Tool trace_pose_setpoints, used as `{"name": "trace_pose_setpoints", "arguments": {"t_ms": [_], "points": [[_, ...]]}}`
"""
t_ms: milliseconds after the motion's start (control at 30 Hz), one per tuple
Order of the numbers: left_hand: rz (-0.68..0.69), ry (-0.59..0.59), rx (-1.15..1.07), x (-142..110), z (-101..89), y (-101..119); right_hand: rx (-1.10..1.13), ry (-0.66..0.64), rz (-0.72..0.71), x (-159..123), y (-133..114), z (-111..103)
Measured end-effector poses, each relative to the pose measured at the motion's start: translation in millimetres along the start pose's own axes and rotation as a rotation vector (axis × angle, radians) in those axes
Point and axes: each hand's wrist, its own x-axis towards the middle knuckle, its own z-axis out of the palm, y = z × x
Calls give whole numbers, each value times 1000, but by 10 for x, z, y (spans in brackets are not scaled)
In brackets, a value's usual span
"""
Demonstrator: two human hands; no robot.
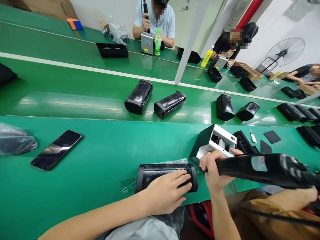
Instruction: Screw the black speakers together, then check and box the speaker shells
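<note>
- judged from how things lay, work on the black speaker (160,169) looked under way and not finished: it was steadied by one hand while a tool was held by its right end.
- its outer shell looked largely closed up; how many fastenings were in, and how many were left, could not be told, since a hand covered much of it.
- four similar units stood on the green strip across the middle of the frame, among them a left unit (139,96) and a tilted unit (170,104); whether those were finished could not be told either.
- the speaker lay on its side at the lower centre of the frame, long side across, on the green table (100,186), with clear film (128,185) poking out beneath it.
- it looked dark and glossy along its body, with a patch of small holes toward its left half and thicker, duller caps at both ends.
- the left hand (167,191) rested over the speaker's right half, fingers stretched out and laid on it, not wrapped around it.
- the right hand (213,170) had its fingers closed around the narrow end of a long black tool (240,167); the tip was hidden, so contact with the speaker could not be told.
- an open-fronted box (203,143) stood just behind that hand, right of centre.
</note>
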Motion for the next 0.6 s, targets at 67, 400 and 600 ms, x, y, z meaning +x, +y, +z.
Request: {"name": "trace_pose_setpoints", "arguments": {"t_ms": [67, 400, 600], "points": [[20, -13, 23, 9, -21, -2, 5, -21, 5, -40, 27, -30], [76, -55, 116, 18, 1, -23, -43, -29, 93, -76, 88, -35], [51, -26, 19, 7, 20, -40, 35, 5, 43, 138, -292, -110]]}}
